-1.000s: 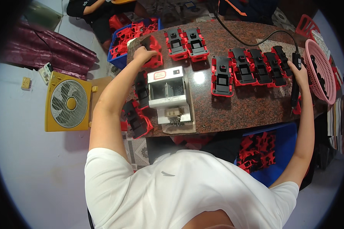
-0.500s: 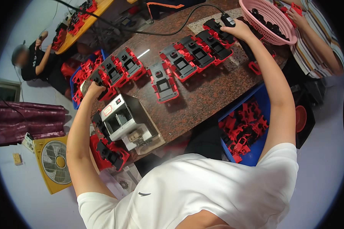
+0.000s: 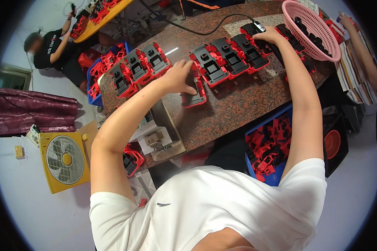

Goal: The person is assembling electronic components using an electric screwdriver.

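Note:
My left hand [image 3: 179, 78] is over a red-and-black plastic unit [image 3: 195, 98] on the table, its thumb and fingers spread across the unit's left side and partly hiding it. Wrapped in my right hand [image 3: 272, 36] is a black corded electric screwdriver [image 3: 277, 51], held at the table's far right beside another unit [image 3: 250, 29]. Its bit end is hard to make out. Right of my left hand, several similar units [image 3: 213, 65] stand in a slanting row. Three more units [image 3: 137, 67] line up to the left.
A white-and-metal device [image 3: 155, 140] sits near the table's front-left edge. One blue bin [image 3: 249, 161] of red parts is below the front edge, another [image 3: 95, 98] at far left. A pink basket [image 3: 287, 25] holds black parts. Two co-workers [image 3: 54, 46] are nearby. A cord [image 3: 205, 32] crosses the back.
My left hand has let go of the leftmost unit and moved right to the single unit in the middle. My right hand keeps hold of the screwdriver. The whole view has shifted slightly.

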A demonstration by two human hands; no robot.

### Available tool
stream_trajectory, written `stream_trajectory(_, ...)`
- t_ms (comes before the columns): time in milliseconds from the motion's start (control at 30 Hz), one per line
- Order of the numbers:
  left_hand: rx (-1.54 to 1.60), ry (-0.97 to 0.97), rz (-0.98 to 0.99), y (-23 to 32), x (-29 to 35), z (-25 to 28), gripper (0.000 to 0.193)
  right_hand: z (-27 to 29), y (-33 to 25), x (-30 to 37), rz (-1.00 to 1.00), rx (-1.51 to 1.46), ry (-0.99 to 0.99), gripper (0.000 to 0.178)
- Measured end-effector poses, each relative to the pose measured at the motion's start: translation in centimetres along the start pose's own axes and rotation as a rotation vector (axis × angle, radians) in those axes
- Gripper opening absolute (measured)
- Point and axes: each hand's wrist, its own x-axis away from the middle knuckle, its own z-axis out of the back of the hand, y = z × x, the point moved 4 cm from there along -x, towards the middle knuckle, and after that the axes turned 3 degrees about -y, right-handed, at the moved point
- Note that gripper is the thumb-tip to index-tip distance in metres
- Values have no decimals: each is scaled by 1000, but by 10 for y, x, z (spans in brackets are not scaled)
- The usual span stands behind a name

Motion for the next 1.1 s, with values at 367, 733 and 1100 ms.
stream_trajectory(367,-143,4,213,42,75,-30,116,-29,-12,109,68,-18,-108,49)
stream_trajectory(733,-27,181,234,62,70,-30,110,-38,-10,168,6,-29,-100,47)
stream_trajectory(1100,-36,269,140,53,52,-31,96,-35,1,158,26,-161,-117,38)
